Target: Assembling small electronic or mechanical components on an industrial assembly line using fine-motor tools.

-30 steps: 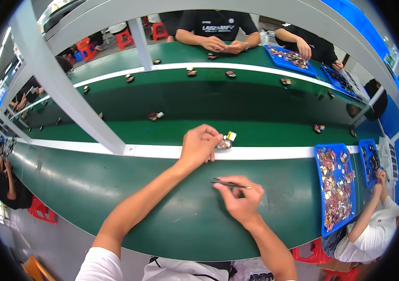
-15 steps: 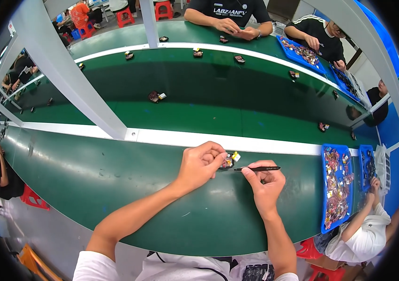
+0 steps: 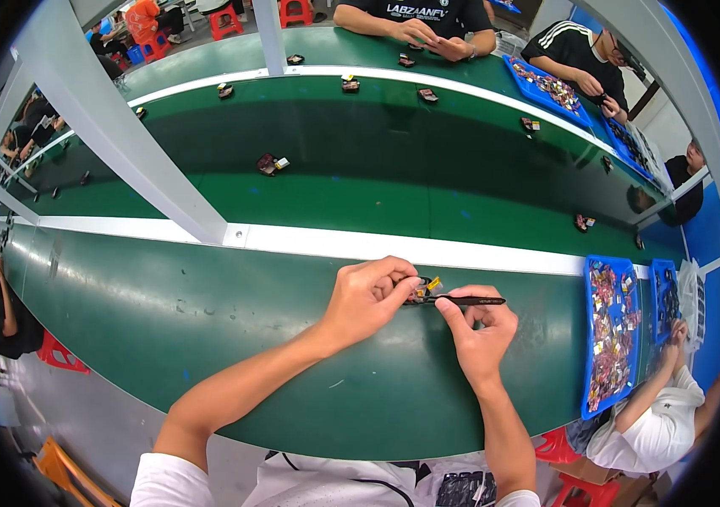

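Head view: my left hand (image 3: 366,297) pinches a small dark component with a yellow tab (image 3: 421,290) between thumb and fingertips, its grip closed on the part just above the green bench (image 3: 208,313), close to the white strip (image 3: 309,243) that runs along the bench. My right hand (image 3: 480,325) holds black tweezers (image 3: 459,301) in a narrow pinch grip, lying nearly level, their tip touching the component at its right side. Both hands sit just beside each other at the middle of the bench. Beyond the white strip, the green conveyor belt (image 3: 377,182) carries several similar small parts, well apart. At right, a blue tray (image 3: 586,338) full of mixed small pieces rests on the bench, near another person's hand (image 3: 678,331). Across the belt, other people sit at the far bench.
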Tool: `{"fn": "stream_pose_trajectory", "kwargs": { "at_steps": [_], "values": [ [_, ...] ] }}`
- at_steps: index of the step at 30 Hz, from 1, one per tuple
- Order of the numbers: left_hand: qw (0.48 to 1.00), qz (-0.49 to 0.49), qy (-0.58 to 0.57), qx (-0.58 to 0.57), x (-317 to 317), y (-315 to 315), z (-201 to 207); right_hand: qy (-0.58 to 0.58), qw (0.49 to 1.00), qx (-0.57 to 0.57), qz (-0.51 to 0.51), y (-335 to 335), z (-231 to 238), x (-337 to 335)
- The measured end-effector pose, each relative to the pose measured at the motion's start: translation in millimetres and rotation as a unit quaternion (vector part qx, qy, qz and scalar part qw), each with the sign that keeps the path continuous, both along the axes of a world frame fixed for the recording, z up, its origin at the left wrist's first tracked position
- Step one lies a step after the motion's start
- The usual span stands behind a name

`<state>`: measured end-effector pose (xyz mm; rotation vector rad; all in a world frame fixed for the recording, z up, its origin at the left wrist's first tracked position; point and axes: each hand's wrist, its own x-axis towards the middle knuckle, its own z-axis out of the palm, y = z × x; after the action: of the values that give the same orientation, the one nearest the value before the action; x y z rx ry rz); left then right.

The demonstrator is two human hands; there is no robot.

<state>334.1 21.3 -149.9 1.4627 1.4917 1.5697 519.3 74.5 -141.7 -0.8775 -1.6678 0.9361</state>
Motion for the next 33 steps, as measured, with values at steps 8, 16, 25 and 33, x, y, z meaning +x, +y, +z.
{"fn": "stream_pose_trajectory", "kwargs": {
  "at_steps": [8,16,25,33],
  "values": [
    [0.999,0.002,0.042,0.032,2,0,-1,0.004,1.000,-0.028,0.003,1,-1,2],
    [0.998,-0.008,0.039,0.044,3,1,-1,0.045,0.992,-0.110,0.047,3,6,6],
    [0.981,-0.105,-0.142,-0.084,-5,2,6,0.109,0.971,-0.199,0.073,6,8,7],
    [0.957,-0.143,-0.219,-0.129,-9,4,7,0.143,0.960,-0.225,0.083,0,8,6]
  ]
}}
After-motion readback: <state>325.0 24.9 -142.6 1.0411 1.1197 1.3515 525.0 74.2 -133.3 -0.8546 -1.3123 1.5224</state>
